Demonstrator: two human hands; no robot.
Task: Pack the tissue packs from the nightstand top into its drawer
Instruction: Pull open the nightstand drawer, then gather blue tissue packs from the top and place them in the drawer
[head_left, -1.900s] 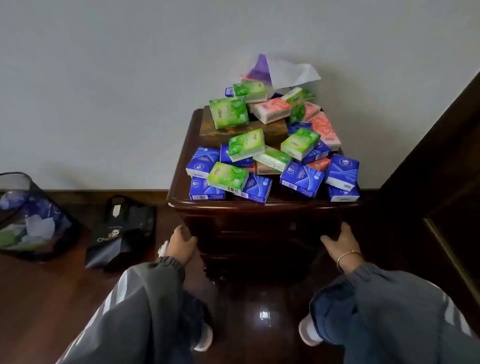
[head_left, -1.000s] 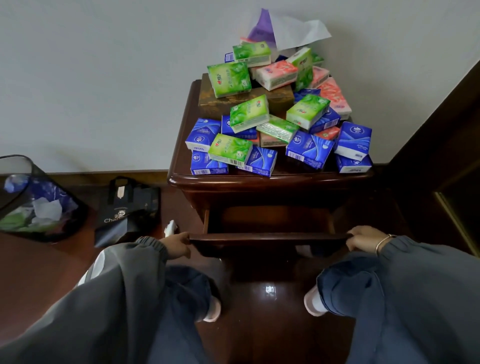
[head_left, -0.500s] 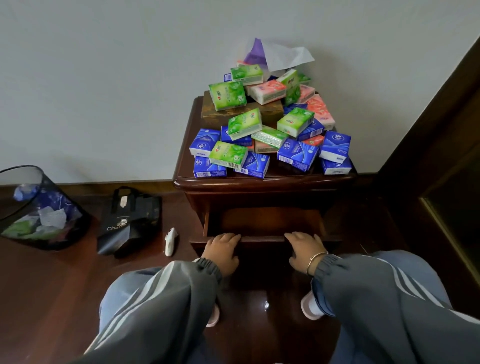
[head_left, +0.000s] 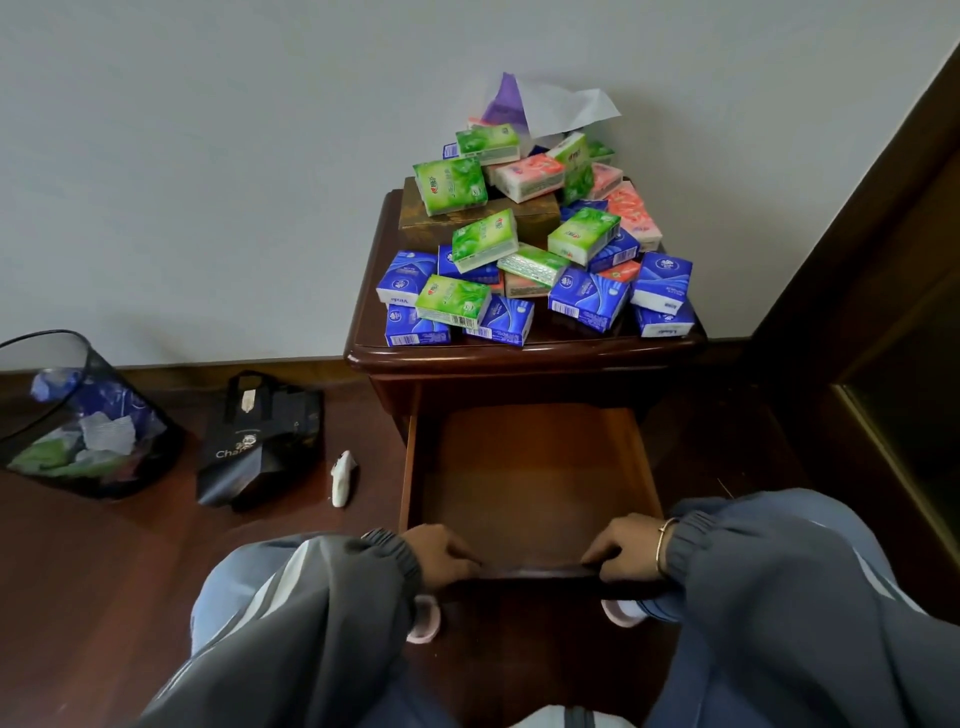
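A dark wooden nightstand (head_left: 363, 358) stands against the white wall. Its top carries a heap of several tissue packs (head_left: 535, 254) in blue, green and pink, some resting on a brown box (head_left: 415, 221). The drawer (head_left: 530, 467) is pulled far out and its brown inside is bare. My left hand (head_left: 441, 553) grips the drawer's front edge at the left, and my right hand (head_left: 623, 545), with a bracelet on the wrist, grips the same edge at the right.
A black mesh waste bin (head_left: 78, 415) with paper in it stands at far left on the wooden floor. Beside it lies a black bag (head_left: 260, 441) and a small white object (head_left: 343, 475). Dark wooden furniture (head_left: 857, 312) rises on the right.
My hands moved from the drawer's outer ends to its front edge and pulled it much farther out, so the whole inside now shows.
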